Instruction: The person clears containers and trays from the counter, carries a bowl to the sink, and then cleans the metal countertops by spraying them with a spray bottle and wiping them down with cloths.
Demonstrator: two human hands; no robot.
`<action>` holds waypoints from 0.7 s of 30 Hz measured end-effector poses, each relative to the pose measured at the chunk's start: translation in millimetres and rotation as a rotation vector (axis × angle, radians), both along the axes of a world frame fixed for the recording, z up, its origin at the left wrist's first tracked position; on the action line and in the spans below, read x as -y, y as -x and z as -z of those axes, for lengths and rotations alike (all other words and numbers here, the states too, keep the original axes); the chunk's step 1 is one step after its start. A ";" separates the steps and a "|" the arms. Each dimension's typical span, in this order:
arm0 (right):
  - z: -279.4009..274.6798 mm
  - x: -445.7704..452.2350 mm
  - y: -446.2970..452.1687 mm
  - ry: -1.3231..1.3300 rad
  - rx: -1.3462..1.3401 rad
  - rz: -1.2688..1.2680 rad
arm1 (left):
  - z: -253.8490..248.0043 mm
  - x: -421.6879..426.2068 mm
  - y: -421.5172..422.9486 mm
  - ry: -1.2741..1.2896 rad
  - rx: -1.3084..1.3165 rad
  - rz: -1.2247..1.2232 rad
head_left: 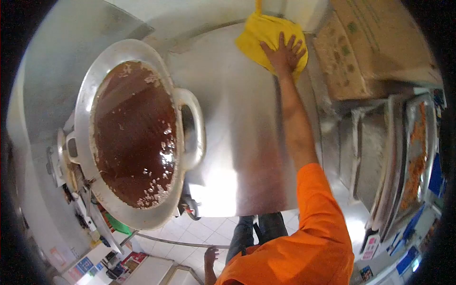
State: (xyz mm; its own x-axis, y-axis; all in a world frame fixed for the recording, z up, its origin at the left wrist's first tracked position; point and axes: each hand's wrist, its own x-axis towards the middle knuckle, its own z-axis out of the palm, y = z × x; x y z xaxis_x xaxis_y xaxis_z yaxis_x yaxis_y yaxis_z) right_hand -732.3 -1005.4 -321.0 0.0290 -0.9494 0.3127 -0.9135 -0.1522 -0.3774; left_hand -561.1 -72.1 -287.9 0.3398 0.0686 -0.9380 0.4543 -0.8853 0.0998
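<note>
A yellow cloth [266,35] lies against the far part of the metal worktop [228,95]. My right hand [285,54] presses flat on it with the fingers spread, and the arm is stretched out. Down beside my body hangs my left hand [211,255], away from the worktop. Its fingers look loosely apart and nothing shows in them. To the left of the worktop stands a large metal wok [83,114] with two loop handles. Dark brown liquid [133,128] fills much of it, with pale bits floating at the edges.
Cardboard boxes [380,47] sit at the far right. Below them, metal trays [380,156] stand close to the worktop's right side, one with orange food bits [414,152]. The wok's handle [197,128] juts over the worktop's left edge. White tiles [199,230] cover the floor.
</note>
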 end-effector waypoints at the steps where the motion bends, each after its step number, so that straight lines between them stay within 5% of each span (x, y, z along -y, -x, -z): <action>1: -1.8 0.9 -38.6 -0.099 0.089 -0.023 | -5.5 1.2 -0.7 0.004 -0.005 -0.015; 2: -8.1 -7.3 -74.7 -0.204 0.172 -0.038 | -14.1 1.2 -4.8 0.068 -0.010 0.001; 3: 18.9 -36.5 -121.0 -0.025 -0.111 -0.077 | -21.4 1.3 -2.3 0.133 -0.029 0.016; 6: 0.4 -177.3 -154.6 -0.091 -0.187 -0.743 | -26.5 11.4 0.8 0.124 0.038 0.072; 8: -22.4 -233.1 -115.8 0.143 0.167 -1.111 | -21.5 8.1 0.9 0.146 -0.015 -0.021; 10: -5.8 -214.3 -97.3 -0.160 0.182 -1.579 | -18.5 -3.8 -7.8 0.178 -0.082 -0.125; 12: 16.0 -126.5 -100.1 -0.177 0.320 -1.517 | -24.4 4.2 -1.4 0.050 0.055 0.046; 15: -19.8 -9.7 -89.1 -0.055 0.008 -0.523 | -42.4 -7.3 5.7 0.080 0.082 -0.045; 18: -13.0 -76.9 -127.9 0.167 -0.079 -0.147 | -41.4 -31.7 0.2 0.202 0.020 -0.250; 19: 3.6 -122.0 -130.6 0.026 -0.056 -0.341 | -35.9 -43.9 4.3 0.260 -0.028 -0.336; 20: 26.5 -198.9 -125.8 -0.369 0.424 -0.381 | -36.3 -38.2 13.7 0.205 0.035 -0.083; 21: 9.7 -265.1 -114.3 -0.371 0.313 -0.629 | -27.1 -36.2 12.4 0.199 0.089 0.121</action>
State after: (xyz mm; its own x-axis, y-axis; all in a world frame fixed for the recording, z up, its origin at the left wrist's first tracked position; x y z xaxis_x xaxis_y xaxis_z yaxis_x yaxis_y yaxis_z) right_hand -618.1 -740.3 -330.7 0.5574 -0.8280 0.0616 -0.5412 -0.4186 -0.7293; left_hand -573.5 -36.0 -260.8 0.4159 -0.1609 -0.8951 0.3281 -0.8914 0.3126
